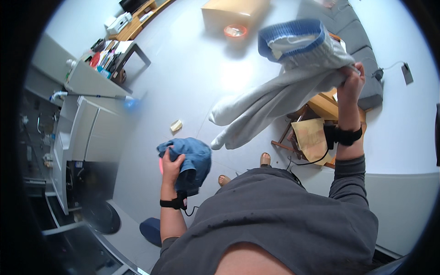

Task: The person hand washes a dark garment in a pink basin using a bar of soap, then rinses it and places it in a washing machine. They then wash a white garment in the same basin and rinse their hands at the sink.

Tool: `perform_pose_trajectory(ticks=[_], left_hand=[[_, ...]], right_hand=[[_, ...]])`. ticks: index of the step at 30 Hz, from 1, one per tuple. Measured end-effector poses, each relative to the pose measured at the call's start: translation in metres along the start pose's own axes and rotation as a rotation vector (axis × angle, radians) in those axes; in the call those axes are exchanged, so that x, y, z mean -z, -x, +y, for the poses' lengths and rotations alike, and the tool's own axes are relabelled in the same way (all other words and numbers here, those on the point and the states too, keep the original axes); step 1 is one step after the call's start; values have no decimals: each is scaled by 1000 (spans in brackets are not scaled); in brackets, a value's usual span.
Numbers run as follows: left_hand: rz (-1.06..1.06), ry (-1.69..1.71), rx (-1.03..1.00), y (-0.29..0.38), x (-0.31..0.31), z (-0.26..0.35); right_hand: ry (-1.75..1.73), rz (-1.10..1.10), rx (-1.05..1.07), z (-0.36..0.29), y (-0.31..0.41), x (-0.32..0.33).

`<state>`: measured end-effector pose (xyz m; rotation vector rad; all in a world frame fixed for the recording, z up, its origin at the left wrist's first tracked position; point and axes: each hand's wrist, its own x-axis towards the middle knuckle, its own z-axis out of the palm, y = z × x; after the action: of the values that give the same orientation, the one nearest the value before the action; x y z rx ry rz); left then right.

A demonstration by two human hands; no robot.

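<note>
My left hand (172, 165) grips a bunched blue cloth garment (196, 154), held low over the floor. A pink edge shows behind that hand; what it belongs to is hidden. Raised at the right, my right hand (352, 80) is closed on light grey trousers (271, 92) with a blue elastic waistband (295, 25). Their waist opening points up and to the left, and the legs trail down towards the blue garment without clearly touching it. Both wrists wear black straps with cables.
A grey sofa (357, 37) and a wooden chair with a yellowish cloth (311, 139) are at the right. Ahead are a large box-like piece (237, 10) and a red basin (235, 31). A cluttered desk (130, 51), cabinets (92, 130) and a small pale object (176, 126) lie leftward.
</note>
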<state>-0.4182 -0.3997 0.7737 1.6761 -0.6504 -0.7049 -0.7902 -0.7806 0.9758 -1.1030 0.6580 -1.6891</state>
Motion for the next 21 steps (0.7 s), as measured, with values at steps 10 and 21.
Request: perform_pose_trajectory(ticks=[10,21], left_hand=[[-755,-412,-246,-59,-202,90],[-1217,-282,-555,-40,-472,143]], right_hand=[[-30,69,453,-123,-76,69],[16,114,751,-217,-151,144]])
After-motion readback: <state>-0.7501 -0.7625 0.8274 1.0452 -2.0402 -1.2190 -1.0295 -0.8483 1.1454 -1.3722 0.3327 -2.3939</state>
